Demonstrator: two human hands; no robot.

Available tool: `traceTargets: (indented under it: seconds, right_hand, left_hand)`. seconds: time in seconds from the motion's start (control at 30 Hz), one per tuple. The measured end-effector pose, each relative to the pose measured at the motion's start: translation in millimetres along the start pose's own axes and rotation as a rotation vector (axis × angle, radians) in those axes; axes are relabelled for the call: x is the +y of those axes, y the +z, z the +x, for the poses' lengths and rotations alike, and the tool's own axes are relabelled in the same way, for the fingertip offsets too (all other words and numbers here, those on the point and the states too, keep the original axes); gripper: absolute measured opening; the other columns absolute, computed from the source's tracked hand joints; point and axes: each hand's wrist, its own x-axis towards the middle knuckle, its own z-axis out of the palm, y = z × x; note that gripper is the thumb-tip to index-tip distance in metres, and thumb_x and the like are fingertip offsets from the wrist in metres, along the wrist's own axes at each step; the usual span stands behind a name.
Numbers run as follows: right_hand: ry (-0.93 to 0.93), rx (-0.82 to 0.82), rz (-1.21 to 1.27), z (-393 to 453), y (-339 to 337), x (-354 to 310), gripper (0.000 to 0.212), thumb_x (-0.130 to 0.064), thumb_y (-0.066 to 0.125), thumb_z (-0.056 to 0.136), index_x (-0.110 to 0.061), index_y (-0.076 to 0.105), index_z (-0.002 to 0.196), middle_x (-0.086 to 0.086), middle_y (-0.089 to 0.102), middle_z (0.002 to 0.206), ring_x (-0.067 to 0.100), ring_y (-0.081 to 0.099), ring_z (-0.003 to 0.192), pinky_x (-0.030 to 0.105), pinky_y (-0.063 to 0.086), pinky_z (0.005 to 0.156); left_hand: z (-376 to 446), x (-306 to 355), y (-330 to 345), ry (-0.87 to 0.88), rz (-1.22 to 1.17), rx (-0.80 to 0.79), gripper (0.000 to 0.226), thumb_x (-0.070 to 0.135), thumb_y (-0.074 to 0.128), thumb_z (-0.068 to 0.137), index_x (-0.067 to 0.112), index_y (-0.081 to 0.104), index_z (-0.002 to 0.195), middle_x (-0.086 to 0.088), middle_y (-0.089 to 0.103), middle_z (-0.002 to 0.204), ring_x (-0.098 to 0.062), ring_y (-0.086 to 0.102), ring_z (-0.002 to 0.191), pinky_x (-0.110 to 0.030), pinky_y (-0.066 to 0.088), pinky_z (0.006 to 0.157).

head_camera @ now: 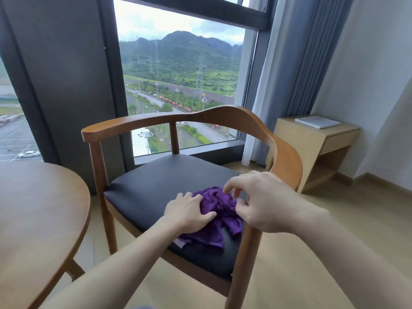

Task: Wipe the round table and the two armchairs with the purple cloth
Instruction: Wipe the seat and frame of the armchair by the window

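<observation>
Head view: crumpled purple cloth [217,214] lies on the black padded seat of the wooden armchair [156,186]. My left hand [189,211] presses it flat-fingered; my right hand [258,200] hovers above, fingers loosely curled, holding nothing. Step, judged: wiping the seat. Next: gather the cloth, sweep outward.

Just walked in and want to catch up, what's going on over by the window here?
A person is working a purple cloth on the black seat of a wooden armchair by the window. The left hand rests flat on the bunched cloth, pressing it to the cushion, while the right hand hovers just above it with its fingers curled, holding nothing clearly. The round table stands to the left, beside the chair.
</observation>
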Motion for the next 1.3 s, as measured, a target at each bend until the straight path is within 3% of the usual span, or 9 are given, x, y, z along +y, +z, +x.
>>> traceTargets:
  seconds: [0.1,0.2,0.27,0.33,0.43,0.67,1.1,1.23,1.3]
  right_hand:
    - [0.262,-0.168,0.014,-19,-19,34,0.042,-0.021,0.06,0.095,-0.036,0.055,0.134,-0.013,0.062,0.119,0.012,0.06,0.103,0.026,0.058,0.08]
    - [0.413,-0.237,-0.304,-8,-13,49,0.049,-0.014,0.061,0.091,-0.025,0.05,0.137,-0.001,0.059,0.118,0.022,0.061,0.099,0.027,0.052,0.068]
    - [0.39,-0.175,-0.386,11,14,53,0.041,-0.023,0.055,0.093,-0.022,0.05,0.134,0.004,0.055,0.122,0.03,0.056,0.11,0.041,0.048,0.089]
    - [0.393,-0.178,-0.25,34,59,56,0.052,-0.039,0.045,0.097,-0.027,0.039,0.147,0.008,0.039,0.152,0.038,0.037,0.138,0.06,0.028,0.113]
    - [0.516,-0.186,0.063,62,138,60,0.069,-0.065,0.028,0.096,-0.038,0.017,0.158,0.002,0.004,0.17,0.039,0.0,0.155,0.069,-0.002,0.118]
    - [0.387,0.075,0.199,92,181,120,0.063,-0.057,0.033,0.08,-0.042,0.054,0.137,-0.012,0.038,0.158,0.015,0.025,0.147,0.052,0.009,0.122]
    - [0.254,0.125,0.377,115,165,228,0.044,-0.028,0.055,0.083,-0.028,0.068,0.126,-0.011,0.056,0.143,0.011,0.044,0.136,0.038,0.025,0.12]
    - [0.294,0.209,0.45,124,165,261,0.037,-0.004,0.059,0.088,-0.022,0.074,0.116,-0.008,0.062,0.136,0.013,0.049,0.132,0.031,0.03,0.117]
    - [0.345,0.283,0.474,127,169,268,0.034,-0.008,0.061,0.086,-0.023,0.075,0.112,-0.007,0.064,0.133,0.016,0.051,0.13,0.035,0.032,0.117]
  left_hand:
    - [4,14,10,0.104,-0.167,-0.039,0.083,0.088,0.026,0.076,0.037,0.046,0.138,0.005,0.054,0.136,-0.019,0.044,0.126,-0.04,0.041,0.099]
    - [11,14,23,0.19,-0.186,-0.028,0.08,0.084,0.026,0.081,0.037,0.042,0.143,0.007,0.046,0.147,-0.018,0.038,0.135,-0.041,0.034,0.11]
    - [16,8,30,0.193,-0.159,-0.008,0.081,0.085,0.024,0.082,0.037,0.039,0.145,0.007,0.039,0.152,-0.019,0.031,0.141,-0.042,0.026,0.115]
    - [20,4,39,0.184,-0.137,0.025,0.075,0.081,0.021,0.086,0.037,0.039,0.145,0.006,0.034,0.156,-0.018,0.024,0.144,-0.041,0.016,0.119]
    - [22,4,53,0.191,-0.102,0.104,0.066,0.074,0.01,0.09,0.041,0.043,0.138,0.007,0.034,0.156,-0.017,0.02,0.145,-0.04,0.009,0.121]
    - [23,5,62,0.184,-0.136,0.197,0.058,0.054,0.008,0.095,0.039,0.047,0.136,0.009,0.037,0.155,-0.015,0.023,0.145,-0.036,0.013,0.121]
    - [69,91,83,0.094,-0.111,0.11,0.072,0.065,0.004,0.092,0.03,0.043,0.141,-0.006,0.029,0.16,-0.028,0.017,0.149,-0.049,0.01,0.121]
    - [106,88,61,0.206,-0.081,0.117,0.053,0.06,0.023,0.09,0.029,0.062,0.107,0.006,0.063,0.117,-0.021,0.05,0.115,-0.038,0.037,0.098]
    - [122,67,56,0.285,-0.121,0.128,0.035,0.046,0.033,0.092,0.031,0.061,0.107,0.014,0.062,0.116,-0.013,0.049,0.115,-0.031,0.035,0.097]
